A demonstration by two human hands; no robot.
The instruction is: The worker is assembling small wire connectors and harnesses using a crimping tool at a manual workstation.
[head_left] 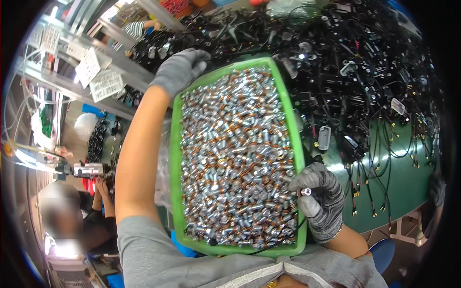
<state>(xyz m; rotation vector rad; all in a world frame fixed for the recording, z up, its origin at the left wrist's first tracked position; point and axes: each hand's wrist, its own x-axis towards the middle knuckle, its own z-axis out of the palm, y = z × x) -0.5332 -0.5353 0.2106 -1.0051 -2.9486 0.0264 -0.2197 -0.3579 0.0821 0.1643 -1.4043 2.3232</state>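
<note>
Tray's point(176, 144) far corner under left hand point(180, 71)

Single head-worn fisheye view, steeply downward and close over green tray point(175, 158); rims curved

Green worktable point(408, 187), metal shelving point(57, 77) left, bright light.

Free room: bare green worktop point(408, 182) right of the green tray point(175, 158).
Obstacle: black cable tangle point(345, 62) beyond the tray's far edge.
</note>
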